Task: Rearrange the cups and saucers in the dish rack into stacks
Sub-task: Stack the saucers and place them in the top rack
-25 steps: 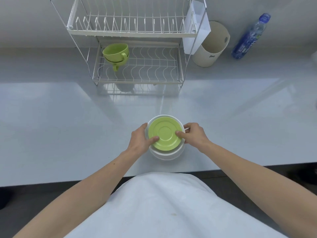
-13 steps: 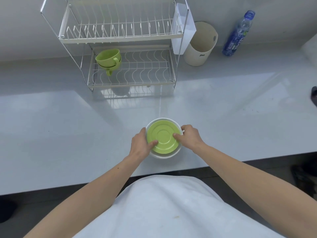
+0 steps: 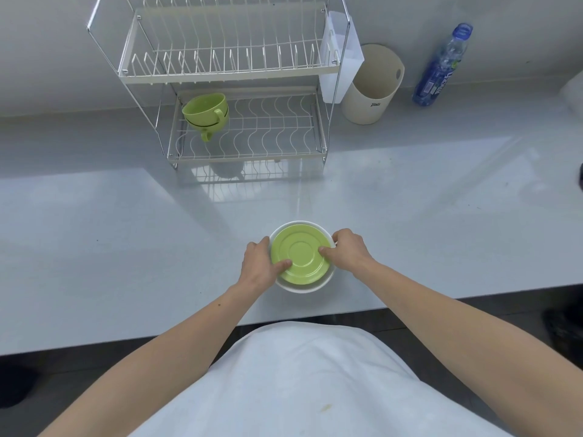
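Head-camera view: a person's two bare hands hold a small stack of saucers near the front edge of a pale grey table (image 3: 126,247). One green saucer (image 3: 299,254) lies on top of one white saucer (image 3: 303,287), of which only the rim shows; whether more lie beneath cannot be told from above. The left hand (image 3: 260,263) has its grip closed on the stack's left edge, thumb pressed on the green saucer's face. The right hand (image 3: 347,251) grasps the right edge the same way, thumb on the green rim. Behind them, well apart, stands one two-tier wire dish rack (image 3: 227,72). Two green cups (image 3: 206,116) sit nested at the left end of its lower shelf, handles toward the camera. One white cutlery holder (image 3: 342,55) hangs on the rack's right side, just beside one cream container (image 3: 373,86). One blue-labelled bottle (image 3: 441,67) stands farther right.
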